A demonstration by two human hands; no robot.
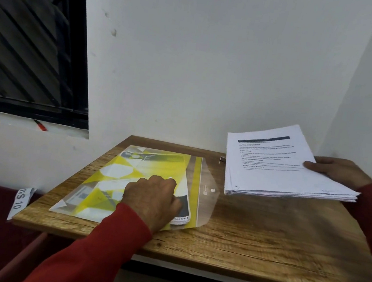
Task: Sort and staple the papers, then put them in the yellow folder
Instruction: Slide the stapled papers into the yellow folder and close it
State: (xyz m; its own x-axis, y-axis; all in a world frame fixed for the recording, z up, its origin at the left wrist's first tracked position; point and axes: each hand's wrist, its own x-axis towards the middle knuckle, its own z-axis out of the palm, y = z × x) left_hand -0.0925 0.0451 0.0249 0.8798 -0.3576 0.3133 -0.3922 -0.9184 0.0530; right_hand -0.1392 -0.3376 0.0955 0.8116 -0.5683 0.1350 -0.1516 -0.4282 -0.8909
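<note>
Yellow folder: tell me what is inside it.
Through the yellow folder, printed papers show at its open end, one marked "Page No 1". The left hand covers part; their number cannot be told.

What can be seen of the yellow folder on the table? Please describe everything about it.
The yellow folder is a thin plastic envelope, partly see-through, with yellow, white and grey geometric shapes. It lies flat on the left part of the wooden table. Its clear flap with a snap button is open and spread to the right. Printed papers are inside, one marked "Page No". The left hand rests on it near the open end. The right hand holds a separate paper stack, apart from it.
</note>
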